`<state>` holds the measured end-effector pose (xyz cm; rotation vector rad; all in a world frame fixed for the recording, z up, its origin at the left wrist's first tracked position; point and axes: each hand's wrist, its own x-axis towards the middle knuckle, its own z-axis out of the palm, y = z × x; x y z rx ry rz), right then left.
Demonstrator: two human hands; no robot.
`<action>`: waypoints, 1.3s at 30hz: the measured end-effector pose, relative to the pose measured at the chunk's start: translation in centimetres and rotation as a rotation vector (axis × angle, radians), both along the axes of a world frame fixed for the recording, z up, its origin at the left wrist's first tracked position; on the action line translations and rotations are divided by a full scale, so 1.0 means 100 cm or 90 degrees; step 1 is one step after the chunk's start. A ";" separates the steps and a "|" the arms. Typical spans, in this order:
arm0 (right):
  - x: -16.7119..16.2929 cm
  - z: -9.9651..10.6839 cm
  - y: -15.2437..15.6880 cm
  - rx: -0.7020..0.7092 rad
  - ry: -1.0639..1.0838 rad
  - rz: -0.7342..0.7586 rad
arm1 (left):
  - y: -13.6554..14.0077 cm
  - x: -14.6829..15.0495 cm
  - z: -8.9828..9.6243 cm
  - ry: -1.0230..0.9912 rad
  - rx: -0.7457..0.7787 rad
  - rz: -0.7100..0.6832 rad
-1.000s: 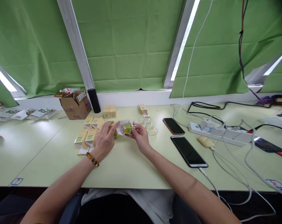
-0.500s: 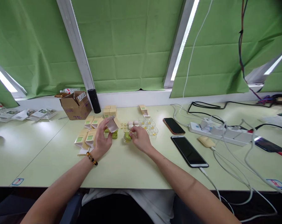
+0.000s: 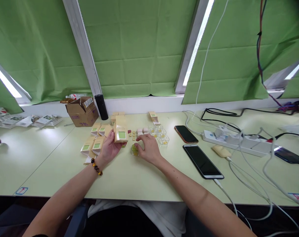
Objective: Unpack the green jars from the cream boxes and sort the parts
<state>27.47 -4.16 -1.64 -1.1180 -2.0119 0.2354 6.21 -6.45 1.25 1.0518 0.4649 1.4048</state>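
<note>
My left hand [image 3: 109, 148] is closed around a cream cardboard box [image 3: 121, 130] with a green square on its front, holding it upright above the table. With thumb and fingertips, my right hand [image 3: 149, 148] grips the edge of a small clear case with green inside [image 3: 134, 150], which rests on the tabletop. Small yellow square pieces [image 3: 134, 135] lie just behind that case. Pale pink and white pieces [image 3: 140, 130] sit beyond my right fingers, beside several clear cups with yellow bits [image 3: 160, 134]. More cream boxes [image 3: 88, 144] stand left of my left hand.
An opened brown carton [image 3: 82, 113] and a black cylinder [image 3: 101, 107] stand at the back left. To the right lie two phones, a black-and-white one [image 3: 201, 161] and an orange-edged one [image 3: 186, 134]. A white power strip [image 3: 235, 143] trails cables across the right side.
The box in my left hand has turned from its pale open flaps to its green-marked front. My right hand stays at the green case. The view has shifted slightly.
</note>
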 end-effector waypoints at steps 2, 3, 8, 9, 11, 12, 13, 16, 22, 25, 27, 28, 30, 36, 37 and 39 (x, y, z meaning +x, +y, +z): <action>0.000 0.002 -0.002 0.023 0.072 0.025 | -0.002 0.003 0.003 -0.010 -0.020 -0.024; 0.000 0.004 -0.003 0.028 0.107 0.040 | -0.004 0.004 0.004 -0.009 -0.028 -0.030; -0.002 0.012 -0.011 -0.031 0.230 0.130 | -0.006 0.009 -0.001 0.013 -0.033 -0.048; -0.002 0.013 -0.013 -0.052 0.241 0.143 | -0.005 0.009 -0.003 0.021 -0.030 -0.048; -0.004 0.015 -0.015 -0.095 0.250 0.160 | -0.003 0.009 -0.010 0.038 -0.021 -0.042; -0.004 0.015 -0.015 -0.115 0.252 0.165 | -0.002 0.009 -0.013 0.047 -0.019 -0.037; -0.005 0.015 -0.015 -0.133 0.256 0.170 | -0.001 0.009 -0.015 0.057 -0.019 -0.032; -0.007 0.014 -0.013 -0.176 0.291 0.182 | 0.000 0.008 -0.019 0.094 -0.023 -0.024; -0.008 0.012 -0.008 -0.284 0.419 0.250 | -0.001 0.009 -0.023 0.171 -0.013 0.024; -0.006 0.013 -0.006 -0.303 0.469 0.280 | -0.002 0.010 -0.027 0.213 0.057 0.081; -0.005 0.013 -0.005 -0.295 0.498 0.270 | -0.004 0.013 -0.026 0.230 0.127 0.122; -0.005 0.012 -0.004 -0.290 0.508 0.261 | -0.006 0.014 -0.025 0.237 0.161 0.140; -0.005 0.010 -0.002 -0.282 0.515 0.238 | -0.011 0.016 -0.022 0.256 0.211 0.163; -0.008 0.006 -0.001 -0.252 0.496 0.180 | -0.017 0.019 -0.021 0.348 0.253 0.185; -0.008 0.006 -0.002 -0.250 0.495 0.178 | -0.017 0.019 -0.022 0.358 0.253 0.188; -0.010 0.005 -0.002 -0.247 0.493 0.179 | -0.016 0.018 -0.024 0.368 0.257 0.192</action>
